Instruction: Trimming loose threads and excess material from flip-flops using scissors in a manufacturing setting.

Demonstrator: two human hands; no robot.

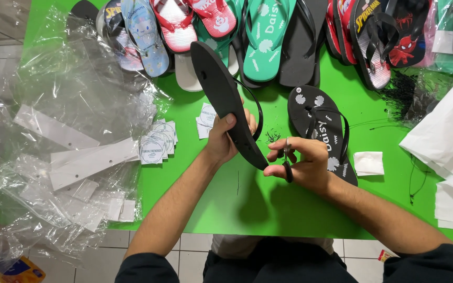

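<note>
Right hand (302, 162) grips scissors (287, 160), left hand (226, 137) clamps black sandal (225, 99) (round white labels (155, 144) beside).

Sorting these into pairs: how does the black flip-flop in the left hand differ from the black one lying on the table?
The held flip-flop is lifted and tilted in the left hand, plain sole toward the camera; the table flip-flop lies flat, strap side up. The table one shows white shell shapes and lettering; none show on the held one's visible side. Both are black with black straps.
</note>
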